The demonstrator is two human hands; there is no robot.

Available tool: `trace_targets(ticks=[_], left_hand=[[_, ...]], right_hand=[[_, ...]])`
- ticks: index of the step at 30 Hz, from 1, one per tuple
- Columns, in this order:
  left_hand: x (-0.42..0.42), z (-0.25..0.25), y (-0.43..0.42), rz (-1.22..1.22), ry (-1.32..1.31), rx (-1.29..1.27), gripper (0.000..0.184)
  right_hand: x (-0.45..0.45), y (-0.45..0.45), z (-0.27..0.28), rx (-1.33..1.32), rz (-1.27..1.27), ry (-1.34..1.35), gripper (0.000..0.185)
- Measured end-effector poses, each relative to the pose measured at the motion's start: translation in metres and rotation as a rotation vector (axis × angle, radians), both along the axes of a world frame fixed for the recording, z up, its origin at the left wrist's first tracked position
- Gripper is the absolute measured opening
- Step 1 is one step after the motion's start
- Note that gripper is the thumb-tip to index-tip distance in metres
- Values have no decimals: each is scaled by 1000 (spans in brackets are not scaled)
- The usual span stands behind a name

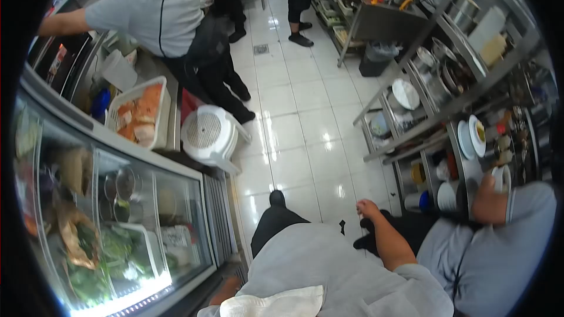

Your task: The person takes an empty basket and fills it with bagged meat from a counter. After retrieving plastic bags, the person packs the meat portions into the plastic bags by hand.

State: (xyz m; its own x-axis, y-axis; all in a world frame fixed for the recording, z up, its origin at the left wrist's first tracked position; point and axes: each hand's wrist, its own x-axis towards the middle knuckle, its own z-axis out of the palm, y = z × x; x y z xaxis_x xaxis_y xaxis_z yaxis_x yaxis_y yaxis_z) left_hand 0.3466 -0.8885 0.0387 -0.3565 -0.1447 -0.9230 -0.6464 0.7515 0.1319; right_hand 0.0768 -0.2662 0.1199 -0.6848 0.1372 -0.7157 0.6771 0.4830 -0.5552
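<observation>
My right hand (367,209) hangs over the tiled floor in front of my body, with its fingers curled closed. Whatever they may hold is too small or hidden to make out. Only a bit of my left arm (226,290) shows at the bottom edge, beside the fridge; the left hand itself is out of sight. A white cloth (273,304) lies over my grey shirt near the shoulder. To my left stands a glass-door fridge (202,211) with leafy greens (120,246) and a brown paper bag (79,240) behind the glass.
A white stool (208,132) stands by a counter with a basket of orange-pink food (141,114). Steel shelves (399,138) with pots and plates line the right. Close on my right is a co-worker (493,246); another co-worker (153,12) reaches left ahead. A bin (377,58) stands farther off.
</observation>
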Motion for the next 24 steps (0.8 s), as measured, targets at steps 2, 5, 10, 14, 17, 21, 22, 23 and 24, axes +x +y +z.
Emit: trace_targets(ticks=[2,5,10,14,17,21,22,23,24], left_hand=[[-58,-9,4,-101,18,73,19],[-207,-38,23,-651,391,105,18],[-548,20,87,-307,559,108,43],[-744,81,155,72,887,464,30],[-817,127,187,213,865,430,26],[-818,89,176,100,794,322,30],[-804,70,167,145,762,341,33],[-788,101,172,92,698,219,32],[-767,96,164,124,646,139,31]], right_hand=[[-14,0,12,-59,-126,2,21],[-35,-1,16,-76,-225,-85,20],[-68,11,-23,-224,-348,-194,19],[-132,27,-30,-153,-392,-319,20],[-186,64,-48,-470,-453,-263,20],[-347,115,-62,-37,378,-99,25],[-386,124,-70,115,650,-42,28],[-422,147,-136,31,289,-110,33],[-478,159,-124,125,616,128,26]])
